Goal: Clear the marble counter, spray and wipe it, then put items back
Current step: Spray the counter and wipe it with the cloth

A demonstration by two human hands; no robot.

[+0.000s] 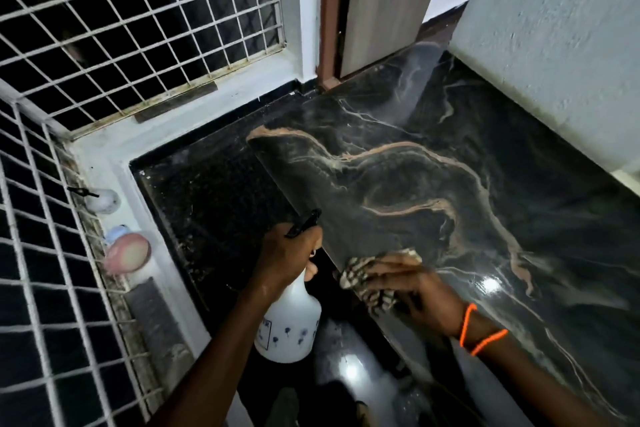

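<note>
Left hand: my left hand [289, 253] grips the neck of the white spray bottle [289, 322], fingers wrapped under its black trigger head, held off the counter's left edge.
Right hand: my right hand [412, 291] presses the striped cloth [363, 282] flat near the left edge of the marble counter [433, 184], fingers curled over the cloth.
Wrist: orange thread bands [476, 333].
Counter: dark marble with tan veins, glossy, meeting the white wall [554, 45] at its right edge.
Ledge: a pink object [126, 253] beside the window grille [121, 28].
</note>
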